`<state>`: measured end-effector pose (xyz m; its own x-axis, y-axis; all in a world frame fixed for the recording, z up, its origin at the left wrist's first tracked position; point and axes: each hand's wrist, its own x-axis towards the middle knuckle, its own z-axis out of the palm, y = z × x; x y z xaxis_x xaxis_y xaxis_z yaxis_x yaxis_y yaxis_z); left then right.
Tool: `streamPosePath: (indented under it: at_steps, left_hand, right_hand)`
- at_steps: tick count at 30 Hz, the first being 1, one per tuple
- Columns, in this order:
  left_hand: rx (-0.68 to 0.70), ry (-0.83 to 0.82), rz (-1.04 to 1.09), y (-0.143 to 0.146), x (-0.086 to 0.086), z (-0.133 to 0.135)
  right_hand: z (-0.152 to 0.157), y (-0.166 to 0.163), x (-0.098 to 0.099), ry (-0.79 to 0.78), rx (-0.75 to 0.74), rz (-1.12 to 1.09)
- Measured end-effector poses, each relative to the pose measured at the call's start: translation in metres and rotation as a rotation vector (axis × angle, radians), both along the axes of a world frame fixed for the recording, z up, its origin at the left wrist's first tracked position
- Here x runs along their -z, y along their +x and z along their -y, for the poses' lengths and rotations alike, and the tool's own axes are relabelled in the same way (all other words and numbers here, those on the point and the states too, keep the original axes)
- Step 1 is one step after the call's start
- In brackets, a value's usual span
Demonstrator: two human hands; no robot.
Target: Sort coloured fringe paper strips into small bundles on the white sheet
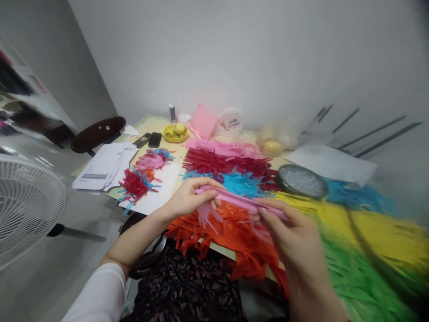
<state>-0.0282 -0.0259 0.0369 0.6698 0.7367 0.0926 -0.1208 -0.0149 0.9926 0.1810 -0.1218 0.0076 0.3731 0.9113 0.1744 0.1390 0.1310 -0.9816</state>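
Between my two hands stretches a pink fringed paper strip (236,200), its cut tassels hanging down. My left hand (192,195) pinches one end between thumb and fingers. At the other end, my right hand (284,221) grips the strip the same way. Directly below lies a heap of orange fringed paper (231,228). Behind the strip are blue fringed paper (241,182), dark red fringed paper (217,162) and pink fringed paper (224,146), laid in rows. To the left, finished-looking multicoloured tassel bunches (136,184) rest on white paper.
Yellow (385,228) and green fringed paper (355,273) cover the right side, near a dark round dish (303,181). A yellow fruit bowl (174,137), a phone (154,140) and stacked papers (103,165) are further back. A white fan (30,210) stands left.
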Motion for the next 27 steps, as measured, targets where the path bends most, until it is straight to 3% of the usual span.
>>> streamPosePath:
  at_steps: [8,17,21,27]
  left_hand:
    - [-0.056,-0.045,0.105,0.003,0.009,0.000]
    - [-0.038,0.011,0.093,0.002,0.009,-0.002]
    - [-0.062,0.096,-0.022,0.001,0.005,0.001]
    - [-0.023,0.519,-0.100,-0.009,0.003,-0.001]
  right_hand:
    - [-0.010,-0.012,-0.002,0.177,-0.017,-0.273]
    - [-0.013,-0.011,0.003,0.100,-0.045,-0.306]
    - [-0.009,-0.008,0.002,0.071,-0.012,-0.124]
    - [-0.004,-0.005,-0.009,0.042,0.025,0.247]
